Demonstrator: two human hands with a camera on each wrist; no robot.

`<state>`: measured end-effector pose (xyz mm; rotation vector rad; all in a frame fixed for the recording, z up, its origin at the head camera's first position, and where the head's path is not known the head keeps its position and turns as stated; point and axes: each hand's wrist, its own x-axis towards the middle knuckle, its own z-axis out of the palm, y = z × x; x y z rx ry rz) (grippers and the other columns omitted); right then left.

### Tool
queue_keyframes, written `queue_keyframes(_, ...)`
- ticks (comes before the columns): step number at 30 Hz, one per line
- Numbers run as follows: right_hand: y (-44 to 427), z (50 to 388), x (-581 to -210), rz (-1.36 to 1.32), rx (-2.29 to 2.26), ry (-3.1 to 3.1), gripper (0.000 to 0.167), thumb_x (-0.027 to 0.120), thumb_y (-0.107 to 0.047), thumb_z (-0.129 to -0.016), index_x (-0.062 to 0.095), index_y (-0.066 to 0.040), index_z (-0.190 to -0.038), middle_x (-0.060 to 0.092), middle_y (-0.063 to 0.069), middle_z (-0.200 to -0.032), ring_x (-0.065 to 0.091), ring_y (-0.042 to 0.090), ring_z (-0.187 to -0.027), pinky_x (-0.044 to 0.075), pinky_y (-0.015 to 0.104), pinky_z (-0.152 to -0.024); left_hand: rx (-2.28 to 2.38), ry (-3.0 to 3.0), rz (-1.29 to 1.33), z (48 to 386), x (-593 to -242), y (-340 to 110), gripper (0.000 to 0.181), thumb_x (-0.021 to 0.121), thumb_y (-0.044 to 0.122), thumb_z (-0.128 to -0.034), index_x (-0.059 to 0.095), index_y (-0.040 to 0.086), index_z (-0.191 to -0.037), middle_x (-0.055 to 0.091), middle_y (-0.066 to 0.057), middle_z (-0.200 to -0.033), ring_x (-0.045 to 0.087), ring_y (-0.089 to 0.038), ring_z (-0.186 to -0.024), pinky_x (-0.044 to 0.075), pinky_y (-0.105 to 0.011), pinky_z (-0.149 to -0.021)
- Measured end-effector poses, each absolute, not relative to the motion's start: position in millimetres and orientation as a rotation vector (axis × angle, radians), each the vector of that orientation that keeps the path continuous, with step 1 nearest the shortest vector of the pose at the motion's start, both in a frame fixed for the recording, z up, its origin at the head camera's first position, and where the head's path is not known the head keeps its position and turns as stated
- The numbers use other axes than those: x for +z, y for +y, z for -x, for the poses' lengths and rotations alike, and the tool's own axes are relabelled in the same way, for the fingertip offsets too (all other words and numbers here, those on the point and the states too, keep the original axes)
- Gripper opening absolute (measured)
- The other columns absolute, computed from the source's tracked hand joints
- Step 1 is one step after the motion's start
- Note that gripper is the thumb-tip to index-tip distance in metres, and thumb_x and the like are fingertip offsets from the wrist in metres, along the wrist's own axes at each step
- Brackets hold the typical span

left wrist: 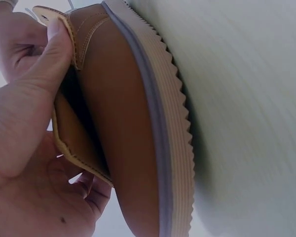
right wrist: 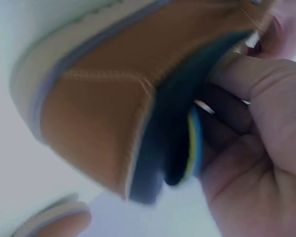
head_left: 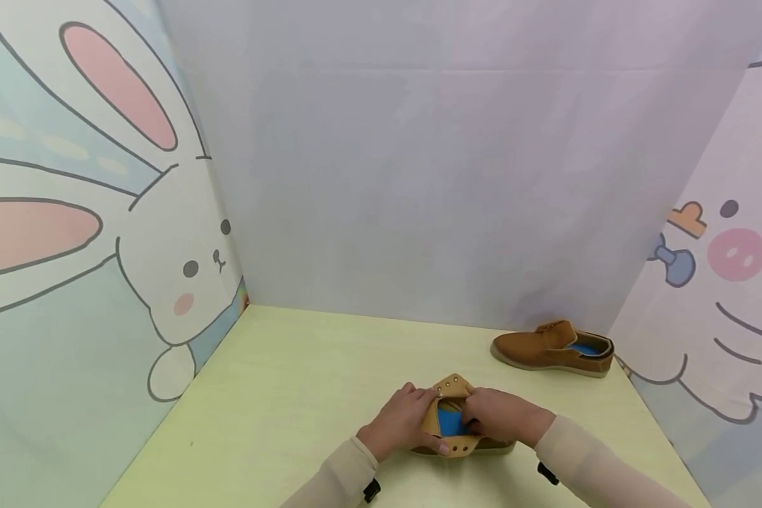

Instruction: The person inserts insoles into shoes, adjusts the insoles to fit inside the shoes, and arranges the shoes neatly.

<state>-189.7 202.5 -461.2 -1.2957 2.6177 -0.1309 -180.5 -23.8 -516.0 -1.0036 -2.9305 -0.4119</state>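
A brown shoe (left wrist: 123, 108) with a pale ribbed sole stands on the table, its tan eyelet flaps spread apart. My left hand (head_left: 398, 422) grips the shoe at the opening, the thumb pressing on the near flap and the fingers at the tongue. A blue insole (head_left: 449, 422) shows inside the shoe. My right hand (head_left: 500, 415) reaches into the opening from the heel side. In the right wrist view its fingers curl at the insole (right wrist: 196, 143), whose blue and yellow edge stands up at the heel. The fingertips are hidden inside the shoe.
A second brown shoe (head_left: 527, 349) with a blue insole stands at the back right of the pale yellow table (head_left: 279, 395). A plain grey cloth (head_left: 419, 183) closes the back, and cartoon-printed panels stand at left and right.
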Motion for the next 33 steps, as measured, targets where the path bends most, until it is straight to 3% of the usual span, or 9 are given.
queue_keyframes(16, 221, 194, -473, 1.388, -0.377, 2.56, 0.021, 0.072, 0.001, -0.09, 0.074, -0.018, -0.082, 0.06, -0.018, -0.077, 0.046, -0.005, -0.066, 0.043, 0.015, -0.061, -0.408, -2.942, 0.985, 179, -519, -24, 0.099, 0.069, 0.082, -0.0706, 0.052, 0.018, -0.145, 0.063, 0.003, -0.132, 0.052, -0.015, -0.108, 0.044, -0.028, -0.095)
queue_keyframes(20, 222, 188, -463, 1.339, -0.256, 2.597, 0.03, 0.071, 0.007, -0.088, 0.071, -0.02, -0.076, 0.055, -0.018, -0.069, 0.039, -0.003, -0.061, 0.039, 0.017, -0.056, -0.431, -2.928, 0.989, 179, -518, -23, 0.099, 0.071, 0.08, -0.0697, 0.053, 0.017, -0.145, 0.063, 0.003, -0.132, 0.053, -0.014, -0.107, 0.045, -0.028, -0.095)
queue_keyframes(26, 224, 178, -453, 1.214, -0.039, 2.677, 0.044, 0.071, 0.016, -0.079, 0.059, -0.022, -0.06, 0.036, -0.013, -0.058, 0.026, 0.004, -0.056, 0.028, 0.024, -0.05, -0.432, -2.937, 0.967, 179, -519, -22, 0.1, 0.073, 0.079, -0.0684, 0.053, 0.017, -0.144, 0.063, 0.003, -0.132, 0.053, -0.014, -0.106, 0.045, -0.028, -0.094)
queue_keyframes(33, 225, 176, -457, 1.183, 0.003, 2.692, 0.041, 0.073, 0.012, -0.082, 0.06, -0.021, -0.06, 0.042, -0.014, -0.057, 0.03, 0.003, -0.056, 0.033, 0.023, -0.05, -0.425, -2.942, 0.969, 179, -519, -21, 0.1, 0.072, 0.079, -0.0691, 0.053, 0.017, -0.145, 0.063, 0.003, -0.132, 0.052, -0.013, -0.105, 0.045, -0.027, -0.093)
